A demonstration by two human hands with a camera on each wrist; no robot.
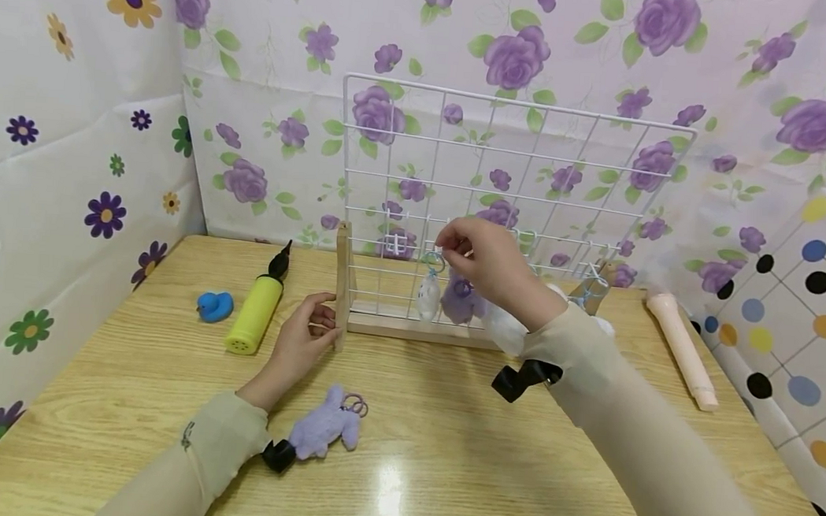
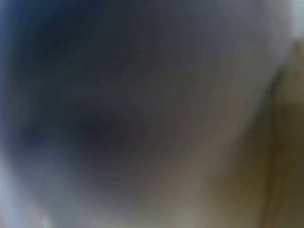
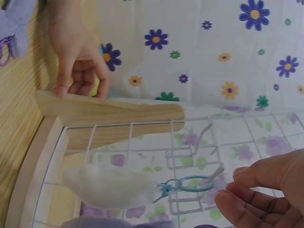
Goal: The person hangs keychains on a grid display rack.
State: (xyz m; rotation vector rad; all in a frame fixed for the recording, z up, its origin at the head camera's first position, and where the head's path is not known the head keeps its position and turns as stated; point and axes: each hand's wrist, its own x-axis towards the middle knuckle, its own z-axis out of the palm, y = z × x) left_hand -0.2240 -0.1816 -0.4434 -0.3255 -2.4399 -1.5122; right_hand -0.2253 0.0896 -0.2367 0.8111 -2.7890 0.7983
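Observation:
My right hand (image 1: 487,262) is at the wire grid rack (image 1: 390,174), thumb and forefinger close together beside a blue-green ring (image 3: 197,183). The ring sits at a white hook (image 3: 204,137), and a small white plush keychain (image 1: 428,297) hangs from it. Nothing shows plainly between those fingertips. At the rack's left end, my left hand (image 1: 302,334) holds the wooden stand (image 1: 343,285) low down, thumb against the wood and fingers curled. A purple plush keychain (image 1: 460,300) hangs right of the white one. The left wrist view is too dark and blurred to read.
Another purple plush keychain (image 1: 321,426) with purple rings lies on the table near my left wrist. Left of the rack are a yellow-green hand pump (image 1: 255,315) and a blue rubber duck (image 1: 214,307). A pale pink tube (image 1: 684,349) lies at the right. More white plush hangs behind my right wrist.

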